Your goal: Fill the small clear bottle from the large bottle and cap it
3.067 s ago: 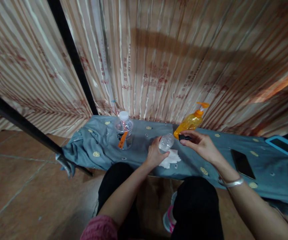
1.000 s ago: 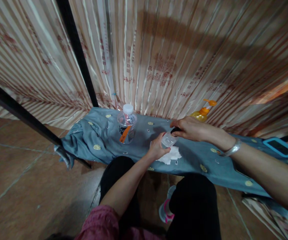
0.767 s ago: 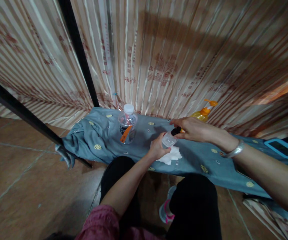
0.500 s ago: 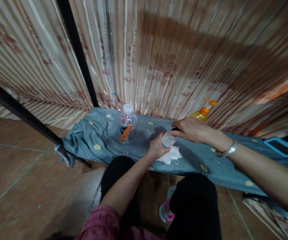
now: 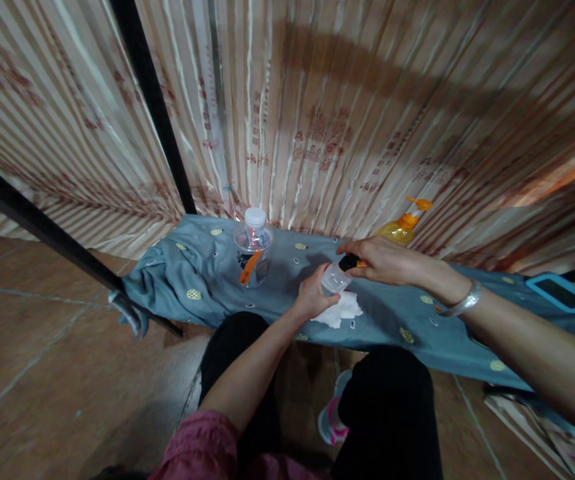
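The right hand (image 5: 384, 260) has come in, bringing the black piece (image 5: 349, 261) up against the clear bottle (image 5: 334, 280) at its two o'clock!

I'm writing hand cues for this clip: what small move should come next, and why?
Probably a small twist of the black piece by the right hand: the left hand grips the small clear bottle, while the right pinches that piece at the bottle's end. Whether it is seated is hidden.

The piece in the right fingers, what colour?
The piece is black, as the head view shows.
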Demonstrator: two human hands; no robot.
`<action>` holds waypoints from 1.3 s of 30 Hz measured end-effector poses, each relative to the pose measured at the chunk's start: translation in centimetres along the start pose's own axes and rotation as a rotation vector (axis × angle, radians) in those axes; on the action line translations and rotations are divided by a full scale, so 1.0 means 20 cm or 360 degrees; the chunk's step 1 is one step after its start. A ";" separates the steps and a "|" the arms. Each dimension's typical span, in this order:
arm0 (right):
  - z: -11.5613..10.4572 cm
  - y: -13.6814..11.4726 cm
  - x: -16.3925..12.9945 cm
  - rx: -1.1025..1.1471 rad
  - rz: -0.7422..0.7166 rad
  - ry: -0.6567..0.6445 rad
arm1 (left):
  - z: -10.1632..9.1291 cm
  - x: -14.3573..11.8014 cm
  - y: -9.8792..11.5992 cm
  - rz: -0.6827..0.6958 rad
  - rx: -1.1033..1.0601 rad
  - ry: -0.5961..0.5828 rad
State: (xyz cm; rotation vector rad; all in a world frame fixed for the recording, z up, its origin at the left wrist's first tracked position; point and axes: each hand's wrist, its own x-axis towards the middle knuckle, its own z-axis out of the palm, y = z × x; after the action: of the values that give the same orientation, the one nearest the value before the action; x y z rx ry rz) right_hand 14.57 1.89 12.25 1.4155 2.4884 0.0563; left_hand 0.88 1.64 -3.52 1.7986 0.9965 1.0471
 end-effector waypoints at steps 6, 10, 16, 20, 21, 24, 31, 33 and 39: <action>0.01 -0.01 0.01 -0.0197 0.0152 -0.0049 | 0.00 0.00 0.00 0.0002 0.0019 0.0013; 0.00 0.00 0.01 0.0017 0.0012 0.0038 | 0.00 0.00 0.00 0.0016 -0.0013 0.0009; 0.00 -0.02 0.01 -0.0194 0.0138 -0.0054 | 0.00 0.00 -0.01 -0.0029 0.0007 -0.0008; 0.00 0.00 0.01 -0.0073 0.0030 0.0019 | 0.01 0.00 -0.01 -0.0031 0.0007 0.0003; 0.00 0.00 0.01 -0.0049 -0.0012 0.0008 | 0.00 0.00 -0.01 -0.0030 0.0007 -0.0001; 0.00 0.00 0.01 -0.0149 0.0025 -0.0075 | 0.00 0.00 0.00 -0.0032 0.0013 -0.0015; -0.02 -0.01 0.01 -0.0109 0.0057 -0.0059 | 0.00 -0.01 0.00 0.0002 -0.0025 -0.0004; -0.02 -0.01 0.00 -0.0086 0.0013 -0.0083 | 0.00 -0.01 0.00 0.0005 -0.0024 -0.0008; -0.01 -0.01 0.01 -0.0218 0.0082 -0.0098 | 0.00 0.00 0.00 0.0000 -0.0006 0.0005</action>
State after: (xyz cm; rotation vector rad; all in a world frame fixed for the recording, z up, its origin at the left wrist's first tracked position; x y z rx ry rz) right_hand 14.27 2.03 12.29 1.4026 2.3503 0.1870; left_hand 0.79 1.63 -3.55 1.7943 0.9955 1.0520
